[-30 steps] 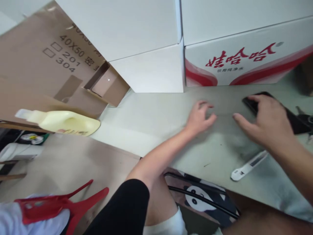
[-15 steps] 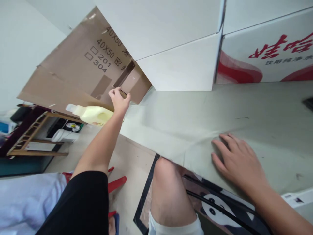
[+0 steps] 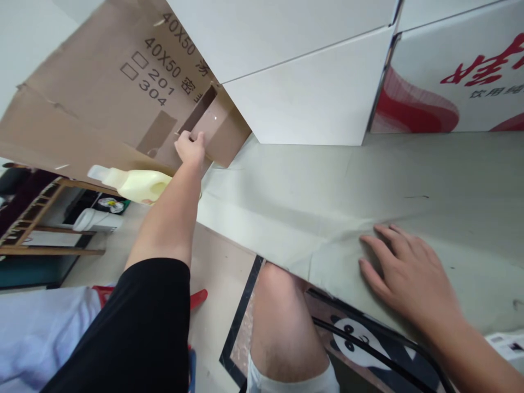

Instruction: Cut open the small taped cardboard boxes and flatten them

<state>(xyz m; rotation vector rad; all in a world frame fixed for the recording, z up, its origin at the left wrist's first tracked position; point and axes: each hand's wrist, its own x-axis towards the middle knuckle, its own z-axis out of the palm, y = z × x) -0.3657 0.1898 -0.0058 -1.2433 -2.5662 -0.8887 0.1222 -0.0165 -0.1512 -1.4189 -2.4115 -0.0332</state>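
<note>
My left hand (image 3: 190, 149) reaches forward to a small open cardboard box (image 3: 227, 128). Its fingers are closed at the near end of the box's open top, pinching the rim; anything else inside the grip is hidden. Behind that box leans a large brown carton (image 3: 94, 82) with printed numbers. Just left of my forearm lies a pale yellow bottle (image 3: 141, 185) with a whitish cap, partly covered by the arm. My right hand (image 3: 405, 273) rests palm down on the pale covered table (image 3: 295, 191), fingers spread and holding nothing.
White boxes (image 3: 311, 93) stand along the table's back, one beside a red-printed white carton (image 3: 446, 93). Below the front edge are my knee (image 3: 276, 311) and a panda-printed panel (image 3: 360, 344). At left are a wooden frame (image 3: 49, 250) and a white bucket (image 3: 96, 220).
The fingers of my left hand have closed together at the small box's rim. My right hand stays flat on the table. The view has shifted slightly.
</note>
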